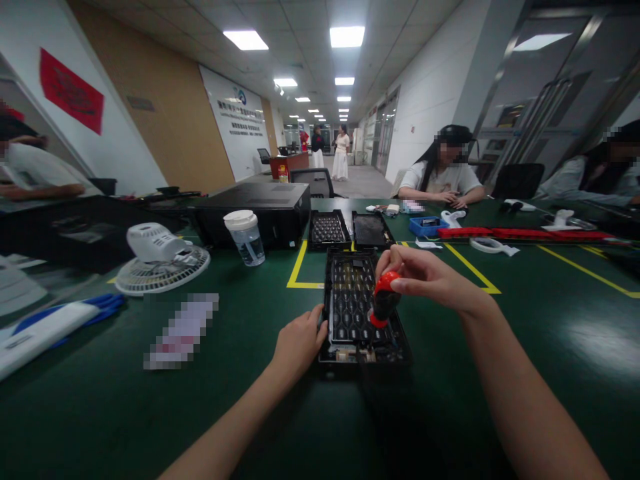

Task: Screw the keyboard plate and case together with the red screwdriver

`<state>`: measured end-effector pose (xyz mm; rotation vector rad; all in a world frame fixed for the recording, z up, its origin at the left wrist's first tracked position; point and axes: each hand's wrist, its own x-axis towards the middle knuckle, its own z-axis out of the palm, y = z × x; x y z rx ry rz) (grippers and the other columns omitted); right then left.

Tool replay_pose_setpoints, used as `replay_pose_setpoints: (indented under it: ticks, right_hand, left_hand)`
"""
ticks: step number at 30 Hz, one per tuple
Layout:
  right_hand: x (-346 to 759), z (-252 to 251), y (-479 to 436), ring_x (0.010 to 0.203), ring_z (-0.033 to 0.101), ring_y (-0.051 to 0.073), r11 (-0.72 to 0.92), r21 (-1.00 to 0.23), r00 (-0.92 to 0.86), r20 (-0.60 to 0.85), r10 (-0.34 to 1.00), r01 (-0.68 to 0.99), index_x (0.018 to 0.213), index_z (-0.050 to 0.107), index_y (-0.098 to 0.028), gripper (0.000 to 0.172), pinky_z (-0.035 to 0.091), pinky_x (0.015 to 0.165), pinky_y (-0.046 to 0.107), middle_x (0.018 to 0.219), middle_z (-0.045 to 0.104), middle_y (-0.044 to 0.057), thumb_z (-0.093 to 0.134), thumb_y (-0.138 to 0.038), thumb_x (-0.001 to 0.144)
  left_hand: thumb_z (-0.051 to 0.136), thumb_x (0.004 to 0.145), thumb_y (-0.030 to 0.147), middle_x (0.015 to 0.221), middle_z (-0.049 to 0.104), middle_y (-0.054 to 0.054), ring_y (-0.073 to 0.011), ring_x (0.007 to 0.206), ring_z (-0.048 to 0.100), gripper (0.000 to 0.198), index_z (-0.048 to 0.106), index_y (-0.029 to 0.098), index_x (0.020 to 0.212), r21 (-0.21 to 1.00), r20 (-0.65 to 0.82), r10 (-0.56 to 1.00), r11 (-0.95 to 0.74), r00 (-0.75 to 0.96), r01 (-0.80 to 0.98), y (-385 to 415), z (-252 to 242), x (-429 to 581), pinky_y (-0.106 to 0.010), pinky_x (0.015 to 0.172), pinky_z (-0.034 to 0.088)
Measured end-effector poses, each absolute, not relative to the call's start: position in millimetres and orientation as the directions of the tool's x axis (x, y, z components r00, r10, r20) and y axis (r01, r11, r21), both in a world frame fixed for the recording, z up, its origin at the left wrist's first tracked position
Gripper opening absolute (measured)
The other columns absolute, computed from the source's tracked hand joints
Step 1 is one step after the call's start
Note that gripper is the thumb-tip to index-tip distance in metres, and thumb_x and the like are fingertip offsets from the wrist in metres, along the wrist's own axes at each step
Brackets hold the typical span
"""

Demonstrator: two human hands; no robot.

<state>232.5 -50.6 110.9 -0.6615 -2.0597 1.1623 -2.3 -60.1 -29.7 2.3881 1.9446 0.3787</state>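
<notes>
A black open case [350,300] with rows of dark cells inside lies on the green table, its long side pointing away from me. My left hand [300,340] rests against the case's left edge, fingers bent and touching its side. In my right hand [417,277] is a red and black screwdriver [387,300], its handle upright and slightly tilted. The tool's lower end is over the lower right part of the case, near some wiring; whether its tip touches anything is too small to tell.
Behind the case lie two black trays [329,229]. A lidded cup [245,237], a white fan [163,260] and a large black box [255,207] are to the left. A blue bin [427,225] and white tape roll [487,245] lie right. People sit beyond.
</notes>
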Motion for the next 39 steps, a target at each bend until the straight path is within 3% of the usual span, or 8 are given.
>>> replay_pose_setpoints:
  ticks: [8,14,25,39]
  right_hand:
    - [231.6,112.4,-53.3,0.074,0.056,0.013,0.502,-0.851,-0.639,0.303,0.707,0.152,0.080,0.050,-0.014,0.019,0.044,0.061,0.024,0.091,0.059,0.008,0.061,-0.030,0.079]
    - [232.5,110.7,-52.8,0.068,0.055,0.011,0.513,-0.846,-0.616,0.326,0.717,0.150,0.077,0.048,-0.015,0.022,0.044,0.056,0.021,0.084,0.057,0.005,0.064,-0.030,0.075]
    - [233.8,115.6,-54.0,0.066,0.057,0.011,0.563,-0.783,-0.620,0.308,0.721,0.266,0.099,0.057,-0.015,0.031,0.045,0.058,0.021,0.080,0.059,0.003,0.065,-0.032,0.074]
    - [232.3,117.6,-55.3,0.070,0.055,0.013,0.618,-0.702,-0.608,0.330,0.722,0.353,0.088,0.063,-0.014,0.025,0.043,0.061,0.023,0.080,0.061,0.004,0.062,-0.036,0.076]
  left_hand:
    - [0.031,0.089,0.038,0.100,0.063,-0.005,-0.0166,0.083,0.061,0.040,0.039,0.025,0.125,0.179,0.143,0.974,-0.201,0.177,0.963,-61.1,-27.5,-1.7,-0.026,0.067,0.045]
    - [0.032,0.089,0.038,0.101,0.063,-0.005,-0.0168,0.085,0.061,0.040,0.039,0.025,0.125,0.198,0.127,0.977,-0.193,0.170,0.961,-62.4,-25.2,-0.7,-0.027,0.069,0.046]
    - [0.031,0.089,0.039,0.098,0.063,-0.004,-0.0171,0.081,0.061,0.039,0.039,0.025,0.125,0.174,0.162,0.969,-0.215,0.187,0.961,-61.0,-28.2,-1.9,-0.027,0.067,0.046]
    - [0.032,0.089,0.039,0.103,0.062,-0.006,-0.0164,0.084,0.061,0.040,0.038,0.025,0.126,0.173,0.127,0.978,-0.189,0.168,0.967,-62.0,-25.6,-0.3,-0.027,0.069,0.046]
